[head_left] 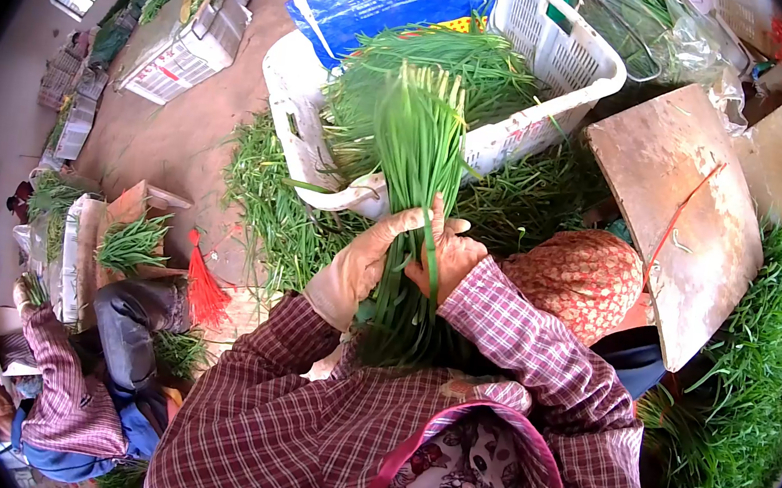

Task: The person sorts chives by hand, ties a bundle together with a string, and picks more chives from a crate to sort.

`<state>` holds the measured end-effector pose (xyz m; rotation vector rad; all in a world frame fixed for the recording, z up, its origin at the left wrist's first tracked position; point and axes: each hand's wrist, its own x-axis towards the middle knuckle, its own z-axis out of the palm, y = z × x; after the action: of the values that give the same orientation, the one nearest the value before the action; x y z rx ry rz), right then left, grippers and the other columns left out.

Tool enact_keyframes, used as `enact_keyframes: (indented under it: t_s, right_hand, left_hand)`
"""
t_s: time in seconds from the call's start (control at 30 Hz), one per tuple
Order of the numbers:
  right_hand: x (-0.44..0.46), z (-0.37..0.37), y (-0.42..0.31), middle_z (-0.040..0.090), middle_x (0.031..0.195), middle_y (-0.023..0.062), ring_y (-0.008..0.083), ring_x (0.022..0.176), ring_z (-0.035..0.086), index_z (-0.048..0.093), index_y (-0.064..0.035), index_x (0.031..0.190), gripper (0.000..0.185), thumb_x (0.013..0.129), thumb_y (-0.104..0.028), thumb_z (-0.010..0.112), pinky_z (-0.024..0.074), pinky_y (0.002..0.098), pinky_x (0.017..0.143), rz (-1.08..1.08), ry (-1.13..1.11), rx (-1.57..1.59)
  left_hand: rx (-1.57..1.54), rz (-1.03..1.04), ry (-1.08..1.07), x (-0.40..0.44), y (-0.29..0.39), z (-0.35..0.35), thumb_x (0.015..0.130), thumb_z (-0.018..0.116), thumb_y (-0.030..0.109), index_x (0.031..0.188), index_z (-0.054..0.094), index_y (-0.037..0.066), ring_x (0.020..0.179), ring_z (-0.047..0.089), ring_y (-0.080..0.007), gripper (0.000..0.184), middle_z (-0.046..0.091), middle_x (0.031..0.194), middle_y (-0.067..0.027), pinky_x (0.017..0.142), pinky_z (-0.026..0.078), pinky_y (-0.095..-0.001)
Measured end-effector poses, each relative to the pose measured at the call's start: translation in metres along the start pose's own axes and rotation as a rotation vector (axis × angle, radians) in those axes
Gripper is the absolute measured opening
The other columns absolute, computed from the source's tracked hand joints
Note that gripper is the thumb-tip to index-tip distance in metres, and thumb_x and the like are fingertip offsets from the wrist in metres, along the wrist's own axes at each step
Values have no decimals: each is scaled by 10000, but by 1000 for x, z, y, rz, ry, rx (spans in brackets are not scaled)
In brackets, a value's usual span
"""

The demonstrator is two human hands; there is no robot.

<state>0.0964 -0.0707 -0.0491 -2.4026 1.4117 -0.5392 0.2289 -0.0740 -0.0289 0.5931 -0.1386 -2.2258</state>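
Observation:
An upright bunch of garlic chives stands in front of my chest, pale cut ends at the top and leaves hanging down to my lap. My left hand, in a pale glove, is wrapped around it from the left. Bare and closed against the opposite side, my right hand has its fingers at a green strand crossing the bunch. Its fingertips are partly hidden by the leaves. Just beyond both hands, a white plastic crate holds more loose chives.
A worn board with a red string leans at right, beside a patterned cloth-covered knee. Chives are heaped along the right. Red ties hang at left, near a co-worker. Another crate stands farther back.

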Motion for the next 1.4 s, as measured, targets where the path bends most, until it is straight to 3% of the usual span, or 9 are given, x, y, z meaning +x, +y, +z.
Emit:
enact_keyframes:
  t_s: [0.2, 0.37, 0.43, 0.6, 0.87, 0.97, 1.1, 1.33, 1.4]
  right_hand:
    - [7, -29, 7, 593, 581, 138, 301, 491, 585, 184, 134, 1378, 1021, 755, -536, 637, 474, 390, 467, -172, 38, 165]
    - [40, -116, 66, 639, 622, 110, 200, 484, 611, 509, -32, 1232, 504, 840, -320, 642, 503, 315, 451, -437, -28, 134]
    - [69, -141, 68, 670, 699, 121, 185, 516, 633, 542, -12, 1150, 400, 844, -248, 645, 520, 307, 474, -399, 344, 277]
    - [124, -145, 40, 687, 824, 97, 302, 739, 658, 597, -75, 984, 296, 795, -291, 666, 509, 415, 710, -187, 529, 373]
    - [133, -151, 129, 639, 752, 100, 279, 625, 644, 612, -140, 867, 113, 862, -250, 586, 522, 408, 570, -85, 729, -68]
    - [111, -159, 158, 647, 849, 76, 259, 744, 656, 636, -199, 1023, 215, 830, -295, 634, 540, 393, 578, -116, 554, -151]
    - [101, -171, 61, 598, 922, 16, 165, 722, 623, 593, -231, 1128, 397, 757, -271, 727, 561, 298, 567, -293, 591, -82]
    - [135, -136, 41, 619, 859, 37, 225, 691, 642, 602, -175, 980, 175, 814, -198, 651, 515, 372, 507, -639, 466, 29]
    - [134, -132, 50, 625, 823, 61, 241, 643, 637, 592, -156, 945, 129, 827, -191, 632, 509, 374, 479, -481, 451, 29]
  left_hand:
    - [354, 138, 166, -3, 36, 8, 803, 656, 141, 1152, 505, -101, 982, 615, -307, 450, 598, 1085, -231, 904, 504, -381]
    - [677, 240, 247, -25, 72, 30, 713, 734, 132, 1020, 616, -70, 767, 659, -189, 386, 668, 902, -119, 726, 552, -294]
    - [823, 300, 300, -31, 80, 35, 671, 773, 128, 1084, 591, -58, 780, 659, -194, 488, 670, 919, -115, 729, 544, -299]
    - [1126, 407, 295, -34, 87, 51, 626, 814, 114, 1174, 530, -24, 811, 661, -212, 633, 670, 940, -119, 744, 538, -316]
    - [1218, 442, 371, -52, 116, 37, 637, 803, -2, 1147, 543, -21, 811, 673, -215, 573, 672, 949, -133, 762, 549, -335]
    - [1253, 444, 512, -59, 125, 30, 613, 799, -52, 1202, 552, 37, 847, 647, -154, 645, 668, 1006, -69, 770, 537, -287]
    - [1364, 453, 521, -54, 131, 26, 608, 793, -60, 1193, 558, 25, 871, 627, -134, 636, 665, 1009, -49, 781, 530, -288]
    - [1499, 450, 599, -51, 128, 46, 671, 749, -4, 1222, 537, 31, 933, 621, -158, 592, 667, 1039, -55, 813, 506, -287]
    - [1992, 640, 596, -50, 140, 31, 670, 756, 162, 1228, 549, 112, 904, 647, -218, 597, 678, 1014, -75, 780, 509, -323]
